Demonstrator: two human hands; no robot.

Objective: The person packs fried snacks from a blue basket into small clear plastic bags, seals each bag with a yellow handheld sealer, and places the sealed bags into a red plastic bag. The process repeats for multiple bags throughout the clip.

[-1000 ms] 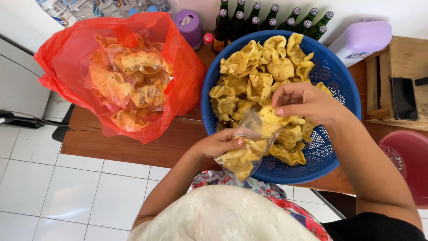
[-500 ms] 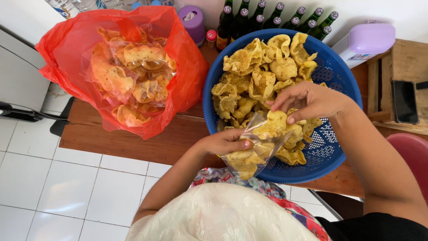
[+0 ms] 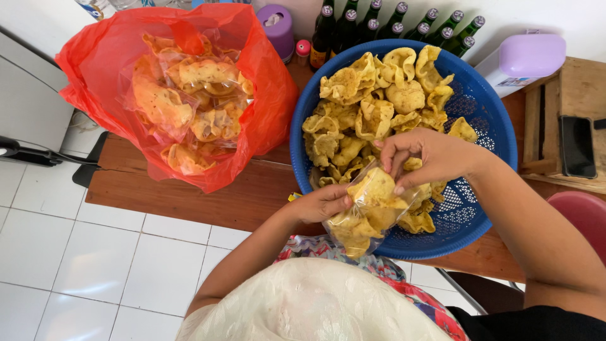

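Observation:
A round blue basket on the wooden table holds a heap of yellow fried crackers. My left hand grips the mouth of a small clear plastic bag that is partly full of crackers, at the basket's near rim. My right hand is over the bag's opening, fingers pinched on a cracker that is going in. A red plastic bag at the left of the table holds several filled clear packs.
Dark green bottles stand in a row behind the basket, with a purple-lidded jar. A lilac box and a wooden crate with a black phone are at right. White tiled floor lies below; a red stool is nearby.
My right hand moved from the cracker heap down to the bag's mouth. The bag has more crackers in it. My left hand has stayed on the bag.

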